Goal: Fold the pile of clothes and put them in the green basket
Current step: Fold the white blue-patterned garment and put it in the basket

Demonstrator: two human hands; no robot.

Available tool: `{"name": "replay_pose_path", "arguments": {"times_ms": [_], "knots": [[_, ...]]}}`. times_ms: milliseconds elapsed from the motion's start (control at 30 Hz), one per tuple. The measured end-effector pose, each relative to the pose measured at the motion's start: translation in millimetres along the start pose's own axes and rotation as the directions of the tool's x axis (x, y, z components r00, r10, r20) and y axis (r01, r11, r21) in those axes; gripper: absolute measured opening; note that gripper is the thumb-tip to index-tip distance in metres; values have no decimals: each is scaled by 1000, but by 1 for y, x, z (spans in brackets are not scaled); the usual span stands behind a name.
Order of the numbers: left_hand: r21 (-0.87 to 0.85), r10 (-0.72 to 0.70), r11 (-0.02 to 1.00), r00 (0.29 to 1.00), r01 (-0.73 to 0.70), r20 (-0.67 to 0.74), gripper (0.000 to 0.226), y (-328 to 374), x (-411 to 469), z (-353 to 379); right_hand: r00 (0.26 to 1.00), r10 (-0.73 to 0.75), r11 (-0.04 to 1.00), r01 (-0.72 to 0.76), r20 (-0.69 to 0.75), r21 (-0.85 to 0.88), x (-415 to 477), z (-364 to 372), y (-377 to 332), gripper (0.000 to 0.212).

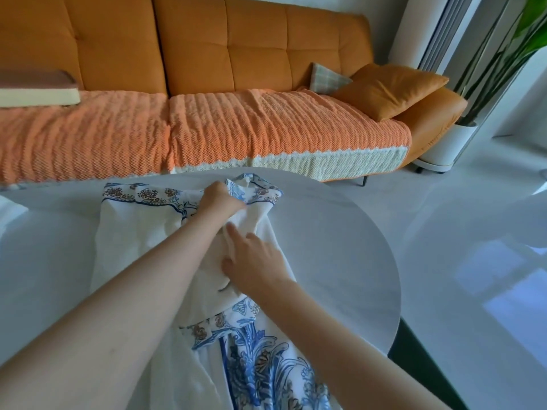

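Observation:
A white garment [139,232] with blue and orange floral print lies stretched along the round white table [334,247], running from the far edge towards me. My left hand [219,199] reaches to the far end and grips the printed collar part of the garment. My right hand [254,261] lies on the white cloth in the middle with straight fingers, pressing it down. The printed lower part [260,359] hangs near me between my forearms. No green basket is in view.
An orange sofa [207,54] with a knitted orange throw [207,134] stands just behind the table. An orange cushion [387,87] and a checked cushion [327,78] lie at its right end. A potted plant [450,140] stands on the pale floor at the right.

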State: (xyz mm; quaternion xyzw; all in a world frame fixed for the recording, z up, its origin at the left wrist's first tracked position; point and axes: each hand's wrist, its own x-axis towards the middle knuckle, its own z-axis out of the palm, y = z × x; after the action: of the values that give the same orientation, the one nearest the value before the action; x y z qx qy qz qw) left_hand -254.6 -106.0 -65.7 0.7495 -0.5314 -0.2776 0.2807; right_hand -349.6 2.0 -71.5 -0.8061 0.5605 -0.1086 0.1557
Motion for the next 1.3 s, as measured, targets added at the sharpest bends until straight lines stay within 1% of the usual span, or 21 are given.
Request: {"name": "replay_pose_path", "arguments": {"times_ms": [33,67,200,267,333,400,467,500,533,567,600,633,667,700,833,933,1033,1133,1200,1233,1300], "knots": [[-10,-3,1000,997,3,-71,29,-3,3,0,1000,7,1000,-8,29,23,-5,-4,2,57],[-44,-18,999,991,13,-134,24,-5,6,-1,998,8,1000,-9,56,24,-11,-9,6,56],[-247,-154,965,949,86,-274,36,-13,17,-19,983,-44,999,43,180,9,-37,-20,12,56],[-214,-151,973,944,89,-294,38,-17,17,-24,977,-66,996,53,202,66,-44,-17,10,55],[-48,-18,999,946,2,-324,44,-22,10,-21,975,-61,995,43,213,92,-43,-11,8,48],[244,267,952,896,-188,-354,55,-24,2,-15,973,-41,995,18,228,99,-41,-6,8,46],[459,619,759,730,-462,-290,52,-24,-3,-9,973,-41,994,17,227,108,-40,-3,8,46],[494,722,653,670,-575,-175,45,-24,-6,-6,975,-44,995,22,218,102,-40,-3,8,45],[491,755,578,655,-651,-20,39,-26,-10,-2,978,-46,995,28,204,93,-41,-1,8,45],[478,700,567,698,-671,150,40,-31,-12,5,981,-44,996,28,190,83,-41,0,8,46],[487,562,610,775,-625,290,47,-40,-13,10,983,-36,997,22,183,79,-42,2,7,48],[524,408,653,837,-547,365,54,-49,-12,14,982,-27,997,14,186,73,-43,5,6,51],[556,320,676,872,-484,371,58,-57,-9,18,982,-23,998,10,189,67,-43,7,5,55],[574,288,686,891,-448,350,60,-61,-6,21,981,-25,998,13,190,62,-43,9,5,58],[579,222,701,899,-416,377,63,-50,-1,18,972,7,996,-28,233,85,-41,10,6,60],[513,237,752,896,-414,376,63,-41,-11,7,943,29,990,-72,332,119,-40,2,6,62],[474,377,746,884,-467,277,56,-29,-40,-3,923,37,981,-106,383,163,-48,-15,15,64],[375,559,678,775,-632,293,43,-28,-93,-14,983,53,957,-101,178,273,-66,-39,30,47],[261,573,702,743,-662,346,41,-37,-137,-21,993,115,935,-122,40,333,-87,-51,49,30],[218,572,726,749,-652,335,41,-43,-159,-25,988,154,933,-150,14,327,-99,-54,60,25],[172,571,759,768,-629,289,40,-58,-194,-32,969,234,936,-247,83,251,-124,-52,80,27]]}}
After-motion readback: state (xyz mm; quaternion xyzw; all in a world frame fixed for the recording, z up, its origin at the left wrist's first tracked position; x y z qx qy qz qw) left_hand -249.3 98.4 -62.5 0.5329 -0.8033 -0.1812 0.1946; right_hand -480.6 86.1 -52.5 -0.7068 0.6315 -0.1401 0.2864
